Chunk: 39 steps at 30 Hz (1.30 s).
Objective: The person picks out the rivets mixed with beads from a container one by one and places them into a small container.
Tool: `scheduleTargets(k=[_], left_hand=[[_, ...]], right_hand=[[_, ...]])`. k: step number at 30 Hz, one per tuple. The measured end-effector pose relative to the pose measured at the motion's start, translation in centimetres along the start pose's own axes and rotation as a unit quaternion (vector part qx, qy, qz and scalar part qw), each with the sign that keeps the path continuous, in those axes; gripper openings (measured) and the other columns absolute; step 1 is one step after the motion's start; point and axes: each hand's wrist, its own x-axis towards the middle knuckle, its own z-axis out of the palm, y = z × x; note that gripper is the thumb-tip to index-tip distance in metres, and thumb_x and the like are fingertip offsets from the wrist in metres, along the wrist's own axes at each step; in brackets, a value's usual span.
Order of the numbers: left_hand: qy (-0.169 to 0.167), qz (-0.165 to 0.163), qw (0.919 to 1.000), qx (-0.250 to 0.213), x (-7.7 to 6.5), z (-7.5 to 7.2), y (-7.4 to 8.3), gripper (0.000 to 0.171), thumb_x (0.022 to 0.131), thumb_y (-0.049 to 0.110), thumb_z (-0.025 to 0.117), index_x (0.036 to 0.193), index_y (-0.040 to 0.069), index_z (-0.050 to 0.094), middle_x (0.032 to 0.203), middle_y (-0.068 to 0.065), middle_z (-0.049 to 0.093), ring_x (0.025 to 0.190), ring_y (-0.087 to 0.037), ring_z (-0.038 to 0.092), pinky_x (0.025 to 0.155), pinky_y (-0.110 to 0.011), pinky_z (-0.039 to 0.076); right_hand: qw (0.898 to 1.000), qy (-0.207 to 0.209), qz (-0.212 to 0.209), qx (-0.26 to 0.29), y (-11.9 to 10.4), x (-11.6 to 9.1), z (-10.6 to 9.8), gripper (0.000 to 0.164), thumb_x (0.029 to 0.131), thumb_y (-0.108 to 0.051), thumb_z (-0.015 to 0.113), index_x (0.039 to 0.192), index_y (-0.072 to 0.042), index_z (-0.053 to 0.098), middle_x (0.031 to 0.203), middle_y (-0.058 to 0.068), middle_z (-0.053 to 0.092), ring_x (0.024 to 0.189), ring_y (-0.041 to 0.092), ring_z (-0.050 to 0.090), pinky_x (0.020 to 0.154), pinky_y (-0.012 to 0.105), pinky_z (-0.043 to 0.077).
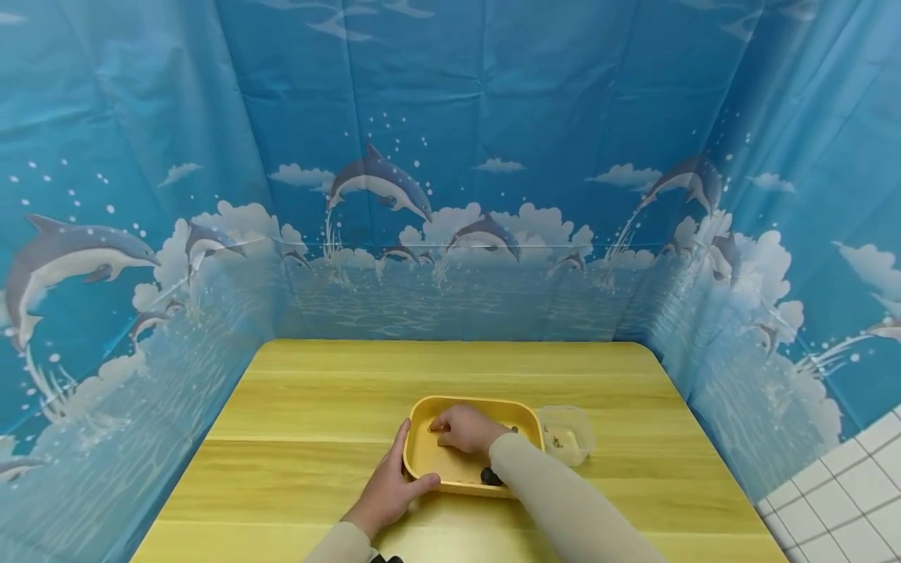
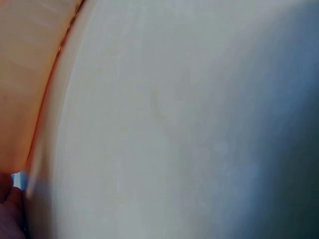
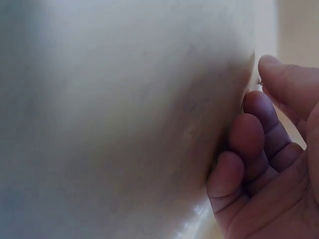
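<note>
A yellow rounded rectangular tray [image 1: 422, 461] sits on the table. My left hand [image 1: 390, 485] holds its near left corner, thumb over the near rim and fingers along the left outer side. Inside the tray is my right hand [image 1: 470, 430], its fingers bent and its fingertips close to the tray floor toward the left end. In the right wrist view, a tiny reddish speck shows between thumb [image 3: 286, 84] and fingers; I cannot tell whether they pinch it. A small black object [image 1: 490, 476] lies beside the right forearm at the tray's near side. The left wrist view is mostly a blurred pale surface.
A clear plastic container [image 1: 580, 438] holding several small brownish bits stands against the tray's right side. Both stand on a yellow wood-grain table [image 1: 317, 438]. A blue dolphin-print curtain [image 1: 450, 297] borders the table at the back and sides. White tiles [image 1: 845, 485] show at lower right.
</note>
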Motion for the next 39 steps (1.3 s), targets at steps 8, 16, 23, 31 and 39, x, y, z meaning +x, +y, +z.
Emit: scheduleTargets(k=[8, 16, 23, 31, 39], left_hand=[[0.001, 0.004, 1.0, 0.004, -0.2, 0.0, 0.3, 0.114, 0.092, 0.049, 0.08, 0.171, 0.016, 0.006, 0.171, -0.022, 0.029, 0.151, -0.039, 0.043, 0.121, -0.056, 0.037], [0.0, 0.006, 0.9999, 0.012, -0.3, 0.1, 0.2, 0.113, 0.093, 0.05, 0.079, 0.171, 0.015, 0.005, 0.171, -0.022, 0.03, 0.15, -0.038, 0.045, 0.12, -0.056, 0.039], [0.0, 0.003, 0.9998, 0.018, -0.3, 0.0, 0.4, 0.113, 0.093, 0.053, 0.078, 0.171, 0.015, 0.006, 0.171, -0.022, 0.03, 0.151, -0.038, 0.043, 0.12, -0.057, 0.039], [-0.003, 0.0, 0.9998, 0.022, -0.4, 0.0, 0.3, 0.113, 0.093, 0.053, 0.078, 0.171, 0.014, 0.005, 0.17, -0.023, 0.031, 0.15, -0.038, 0.045, 0.119, -0.055, 0.041], [-0.005, 0.004, 0.9998, 0.02, -0.3, 0.1, 0.2, 0.113, 0.093, 0.051, 0.078, 0.171, 0.014, 0.005, 0.17, -0.023, 0.031, 0.148, -0.037, 0.047, 0.118, -0.051, 0.043]], right_hand=[[1.0, -0.007, -0.009, -0.013, -0.1, 0.4, 0.5, 0.034, 0.098, -0.021, 0.075, 0.131, -0.016, 0.076, 0.118, -0.004, 0.079, 0.077, 0.005, 0.058, 0.075, 0.024, 0.049], [0.999, 0.003, -0.021, -0.034, -0.7, 0.8, 0.8, 0.026, 0.099, -0.023, 0.075, 0.123, -0.018, 0.08, 0.122, -0.006, 0.078, 0.111, 0.011, 0.071, 0.096, 0.032, 0.058], [0.998, 0.02, -0.023, -0.047, -1.1, 1.5, 1.1, 0.017, 0.097, -0.024, 0.077, 0.111, -0.019, 0.084, 0.112, -0.009, 0.08, 0.102, 0.008, 0.072, 0.09, 0.028, 0.058], [0.997, 0.031, -0.023, -0.066, -1.7, 2.0, 1.7, 0.011, 0.094, -0.025, 0.081, 0.102, -0.02, 0.086, 0.102, -0.01, 0.081, 0.093, 0.006, 0.072, 0.087, 0.027, 0.059], [0.996, 0.043, -0.017, -0.072, -1.9, 2.2, 1.9, 0.005, 0.093, -0.024, 0.081, 0.091, -0.022, 0.085, 0.089, -0.014, 0.078, 0.077, -0.001, 0.064, 0.078, 0.023, 0.056]])
